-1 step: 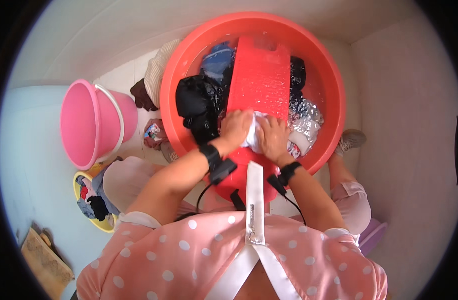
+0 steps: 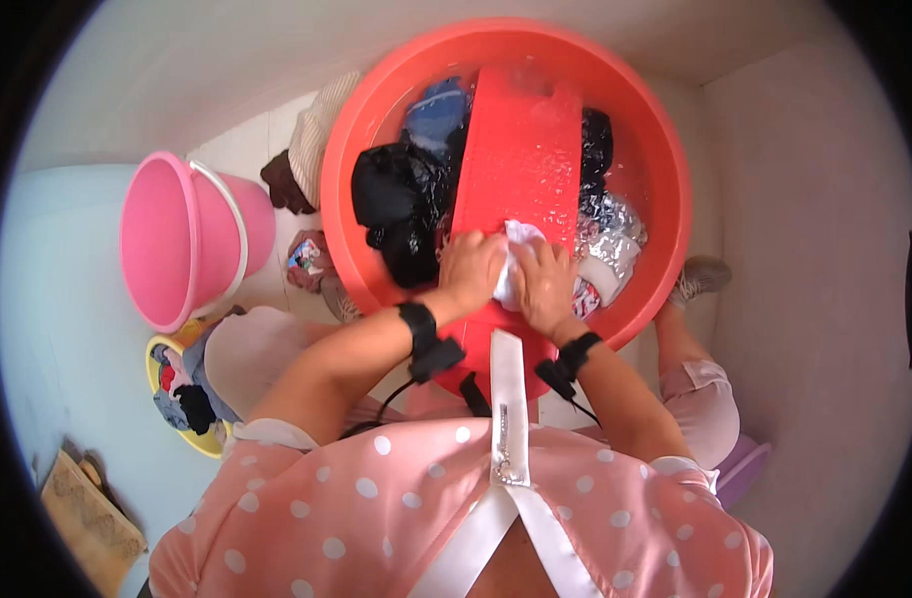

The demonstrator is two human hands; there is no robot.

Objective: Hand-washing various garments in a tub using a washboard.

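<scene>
A red washboard [image 2: 519, 149] leans inside a large round orange-red tub [image 2: 669, 169] of water. Low on the board, my left hand [image 2: 471, 269] and my right hand [image 2: 544, 287] are closed side by side on a wet white cloth [image 2: 522, 233], pressing it against the surface. Most of the cloth is hidden under my fingers; what garment it is I cannot make out. Left of the board, black clothing [image 2: 391, 189] and a blue garment [image 2: 438, 118] soak in the water. To its right float white and patterned pieces [image 2: 610, 244] and a dark garment [image 2: 596, 149].
At the left a pink bucket [image 2: 158, 239] lies tilted, with a yellow basket [image 2: 209, 441] of clothes below it. Striped cloth [image 2: 314, 140], brown cloth [image 2: 287, 183] and another garment [image 2: 309, 261] lie on the floor beside the tub. A purple basin [image 2: 743, 466] is by my right leg.
The white cloth is bunched narrower between my hands, and its top now sticks up above my fingers. My left hand has shifted slightly down the board.
</scene>
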